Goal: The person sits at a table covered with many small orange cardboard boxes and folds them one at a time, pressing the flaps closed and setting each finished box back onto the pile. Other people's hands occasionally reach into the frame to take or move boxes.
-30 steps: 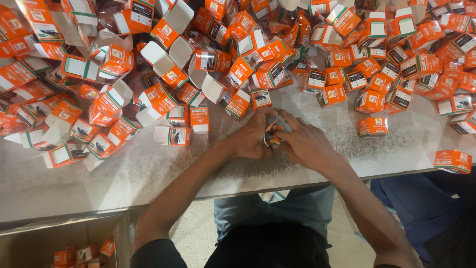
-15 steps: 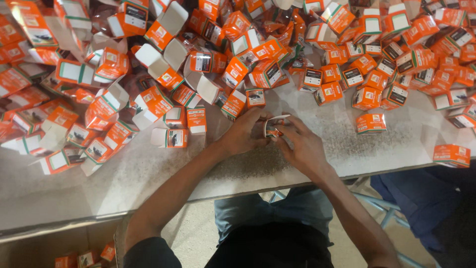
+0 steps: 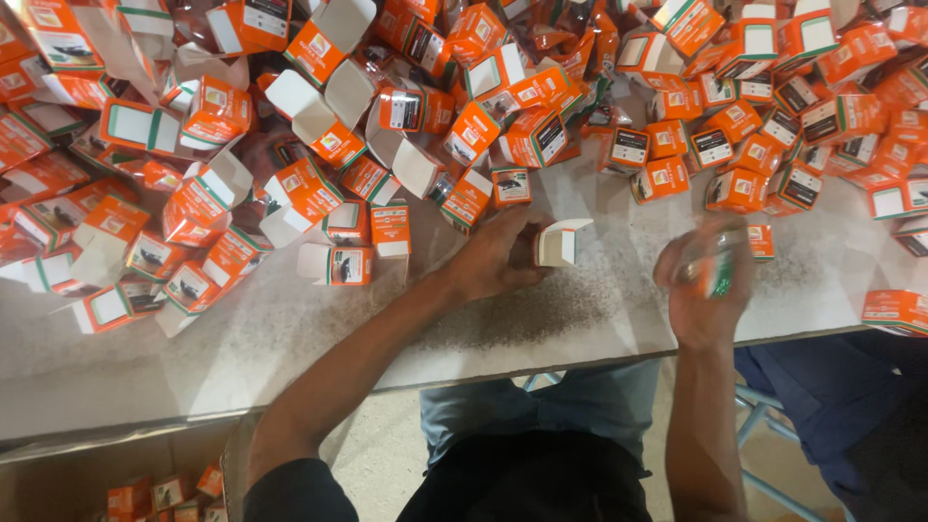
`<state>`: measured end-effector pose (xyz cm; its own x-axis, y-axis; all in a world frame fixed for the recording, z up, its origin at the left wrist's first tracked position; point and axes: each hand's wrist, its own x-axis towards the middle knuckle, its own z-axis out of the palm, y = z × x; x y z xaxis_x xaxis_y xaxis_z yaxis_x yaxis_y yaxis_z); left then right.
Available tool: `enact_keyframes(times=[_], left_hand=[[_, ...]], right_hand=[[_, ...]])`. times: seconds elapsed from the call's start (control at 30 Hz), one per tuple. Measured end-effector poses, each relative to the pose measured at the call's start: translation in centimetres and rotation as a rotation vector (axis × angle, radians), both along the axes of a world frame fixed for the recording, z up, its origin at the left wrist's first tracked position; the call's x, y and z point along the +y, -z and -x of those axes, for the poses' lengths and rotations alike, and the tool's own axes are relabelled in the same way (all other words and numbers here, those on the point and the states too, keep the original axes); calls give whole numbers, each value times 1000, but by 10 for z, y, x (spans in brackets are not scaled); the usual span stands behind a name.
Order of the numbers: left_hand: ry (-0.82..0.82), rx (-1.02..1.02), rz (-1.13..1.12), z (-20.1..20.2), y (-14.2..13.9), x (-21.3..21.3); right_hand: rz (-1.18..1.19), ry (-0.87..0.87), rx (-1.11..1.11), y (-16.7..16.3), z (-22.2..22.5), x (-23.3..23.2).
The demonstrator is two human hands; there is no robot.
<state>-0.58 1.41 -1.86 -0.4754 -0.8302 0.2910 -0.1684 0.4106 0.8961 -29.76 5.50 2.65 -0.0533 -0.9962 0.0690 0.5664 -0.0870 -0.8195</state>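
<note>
We're looking at a small white carton (image 3: 558, 244) with its top flap standing open, sitting on the worktop (image 3: 541, 319) just below the big heap of orange boxes (image 3: 464, 106). Our left hand (image 3: 498, 256) is resting on the worktop right beside it, fingers curled around the carton's left side and pinching it, so that hand is closed on the carton rather than spread flat.

Over to the right, our right hand (image 3: 704, 285) is lifted a bit off the worktop and is blurring, so details are fuzzy. It's wrapped around a small item (image 3: 717, 271) showing orange and green with something clear or shiny about it; we can't tell exactly what it is. The fingers are closing round it in a loose fist. The two hands are well apart, with bare speckled worktop between them.

Going outward, the orange boxes are piling across the whole far side of the worktop, many with white flaps hanging open, some tipped on their sides. A lone orange box (image 3: 897, 309) is lying near the right edge. Down at the lower left there's a cardboard bin (image 3: 116, 474) below the worktop edge with a few more orange boxes inside. Blue fabric (image 3: 822, 387) is showing at the lower right, beside our lap.
</note>
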Motion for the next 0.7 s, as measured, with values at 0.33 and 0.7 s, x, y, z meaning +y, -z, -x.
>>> enact_keyframes(times=[0.33,0.7], left_hand=[[-35,-49,145,0,9,-1],[0,-74,163,-3,-1,-1]], right_hand=[[266,-410,1809,-73,-80,6],[409,-58,1876,-41,-72,4]])
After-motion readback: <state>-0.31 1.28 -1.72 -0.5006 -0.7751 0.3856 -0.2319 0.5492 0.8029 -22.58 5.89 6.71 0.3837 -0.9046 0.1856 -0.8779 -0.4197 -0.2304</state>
